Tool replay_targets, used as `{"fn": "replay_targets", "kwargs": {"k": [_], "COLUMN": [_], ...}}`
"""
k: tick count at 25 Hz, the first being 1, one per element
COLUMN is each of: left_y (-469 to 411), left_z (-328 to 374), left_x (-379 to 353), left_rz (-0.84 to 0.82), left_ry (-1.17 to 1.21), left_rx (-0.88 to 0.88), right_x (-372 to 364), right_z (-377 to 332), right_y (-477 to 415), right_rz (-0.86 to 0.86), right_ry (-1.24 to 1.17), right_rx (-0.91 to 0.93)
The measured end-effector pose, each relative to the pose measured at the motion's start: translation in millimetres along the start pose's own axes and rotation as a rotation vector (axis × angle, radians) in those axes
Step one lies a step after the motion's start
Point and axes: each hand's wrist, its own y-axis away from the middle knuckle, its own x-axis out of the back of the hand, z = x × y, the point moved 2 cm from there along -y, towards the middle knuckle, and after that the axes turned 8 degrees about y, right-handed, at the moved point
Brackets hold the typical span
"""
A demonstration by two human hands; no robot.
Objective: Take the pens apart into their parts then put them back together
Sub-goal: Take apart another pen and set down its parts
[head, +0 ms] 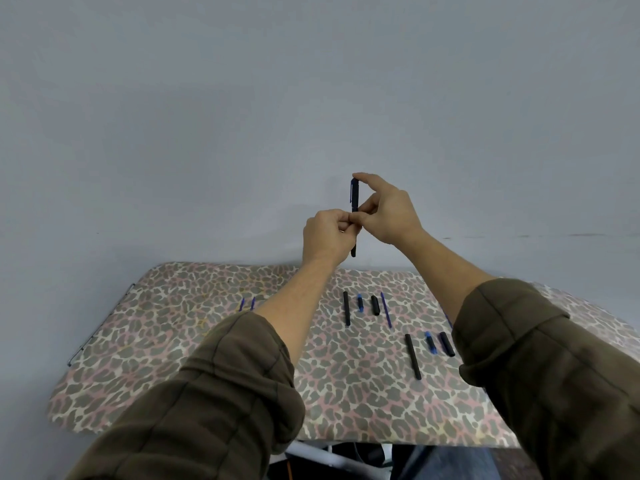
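I hold a black pen (354,199) upright in front of the wall, above the table's far edge. My left hand (327,237) grips its lower half. My right hand (386,211) pinches the upper part, forefinger on the blue-clipped top. On the leopard-print table (180,341) lie pen parts: a black barrel (346,308), a blue cap piece (360,303), a short black piece (374,305) and a thin blue refill (385,310). Nearer me lie another black barrel (413,356), a blue piece (430,342) and a black piece (447,344).
Two thin blue refills (246,303) lie at the table's far left-middle, partly behind my left forearm. A plain grey wall rises behind the table. Below the table's near edge I see white frame tubing (322,457) and my jeans.
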Motion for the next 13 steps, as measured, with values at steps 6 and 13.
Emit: {"fn": "replay_targets", "kwargs": {"k": [6,13], "left_y": [-1.9,2.4], "left_z": [-13.4,-61.1], "left_x": [19.7,25.4], "left_rz": [0.049,0.017], "left_ry": [-0.032,-0.051], "left_rx": [0.044,0.183], "right_x": [-31.5,-83.0], "right_z": [-5.2,-4.0], "right_y": [-3.1,-10.8], "right_rz": [0.007,-0.146], "right_ry": [-0.093,-0.069], "right_rx": [-0.274,-0.474]}}
